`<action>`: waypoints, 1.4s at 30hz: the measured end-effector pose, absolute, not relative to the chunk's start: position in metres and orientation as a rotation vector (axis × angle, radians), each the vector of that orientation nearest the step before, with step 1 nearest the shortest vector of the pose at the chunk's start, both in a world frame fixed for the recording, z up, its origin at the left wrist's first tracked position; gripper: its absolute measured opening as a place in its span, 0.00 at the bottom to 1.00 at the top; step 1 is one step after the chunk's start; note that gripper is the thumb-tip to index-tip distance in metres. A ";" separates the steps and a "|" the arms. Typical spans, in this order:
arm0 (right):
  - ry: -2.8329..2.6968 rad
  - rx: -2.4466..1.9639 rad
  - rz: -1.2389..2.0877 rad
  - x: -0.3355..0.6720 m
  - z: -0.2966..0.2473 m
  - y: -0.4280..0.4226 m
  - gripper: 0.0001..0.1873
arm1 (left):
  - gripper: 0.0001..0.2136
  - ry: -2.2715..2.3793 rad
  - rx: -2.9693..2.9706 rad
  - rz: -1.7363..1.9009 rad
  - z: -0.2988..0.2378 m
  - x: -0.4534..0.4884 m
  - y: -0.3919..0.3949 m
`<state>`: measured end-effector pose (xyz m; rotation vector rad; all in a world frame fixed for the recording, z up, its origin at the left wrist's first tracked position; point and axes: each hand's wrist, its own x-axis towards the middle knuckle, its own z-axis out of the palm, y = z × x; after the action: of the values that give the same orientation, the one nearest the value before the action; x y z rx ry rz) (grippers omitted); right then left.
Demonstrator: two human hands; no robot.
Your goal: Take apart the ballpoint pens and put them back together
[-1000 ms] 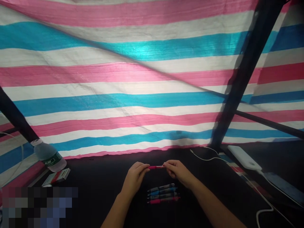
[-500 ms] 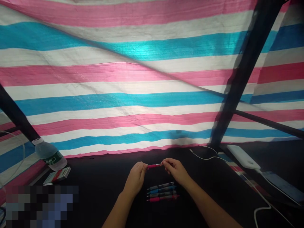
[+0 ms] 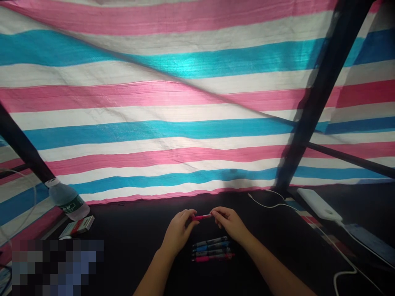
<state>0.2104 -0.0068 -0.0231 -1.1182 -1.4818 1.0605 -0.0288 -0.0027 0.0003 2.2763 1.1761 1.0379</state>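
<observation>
A pink pen [image 3: 201,217] is held level above the black table, between my two hands. My left hand [image 3: 180,228] has its thumb below and its fingertips above the pen's pink left end, bent loosely round it. My right hand [image 3: 227,222] pinches the clear right end between thumb and fingertips. Below my hands, several pens lie side by side on the table: a dark one [image 3: 212,241], a blue one [image 3: 205,247], another dark one and a pink one [image 3: 203,259] nearest me.
A water bottle [image 3: 68,200] stands at the left beside a small box [image 3: 77,227]. At the right lie a white power bank [image 3: 319,204], a phone [image 3: 370,238] and white cables [image 3: 339,273]. A striped sheet [image 3: 173,154] hangs behind, between dark posts [image 3: 308,111].
My left thumb and fingers have spread from a tight pinch to a looser curl round the pen's left end. My right hand keeps its pinch. The view has shifted slightly.
</observation>
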 end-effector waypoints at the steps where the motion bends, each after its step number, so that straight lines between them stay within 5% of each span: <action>1: -1.481 -1.118 1.057 0.210 -0.023 -0.007 0.24 | 0.09 1.183 2.298 1.012 0.001 -0.029 -0.003; 21: -1.517 -1.110 1.045 0.209 -0.020 -0.010 0.23 | 0.15 1.186 2.505 0.923 0.001 -0.024 -0.006; 25: -1.529 -1.103 1.060 0.206 -0.018 -0.012 0.21 | 0.09 1.184 2.576 0.878 0.002 -0.022 -0.007; 42: -1.753 -1.054 0.844 0.206 -0.010 -0.020 0.15 | 0.10 1.204 2.622 0.784 0.003 -0.018 -0.010</action>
<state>0.2060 -0.0205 -0.0099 -1.0542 -1.7529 0.8442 -0.0180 -0.0099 0.0028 2.6216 1.2043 0.7837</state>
